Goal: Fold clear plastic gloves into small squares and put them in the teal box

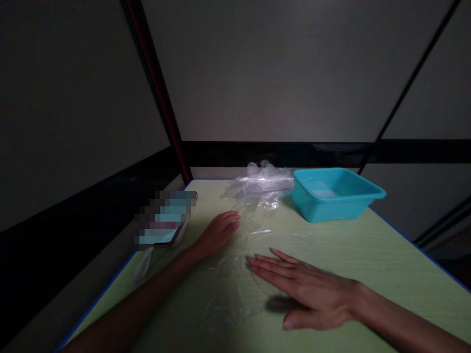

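Observation:
A thin clear plastic sheet or bag [235, 289] lies spread over the middle of the table, its outline hard to make out. My left hand [220, 231] rests at its far left part, fingers stretched forward with the thumb beside them. Nearer to me, my right hand [307, 287] is held palm down with straight fingers and the thumb apart. Its fingertips are at the plastic's right side; whether they press on it I cannot tell. Neither hand grips anything. Beyond both hands is a crumpled heap of clear plastic [261, 184].
A turquoise plastic basin [331, 211] stands at the back right, touching or close to the heap. On the left edge lies a blurred-out flat object [165, 220], with a whitish loop [143, 264] beside it. Dark-banded walls [275, 154] border the pale green table [401, 274].

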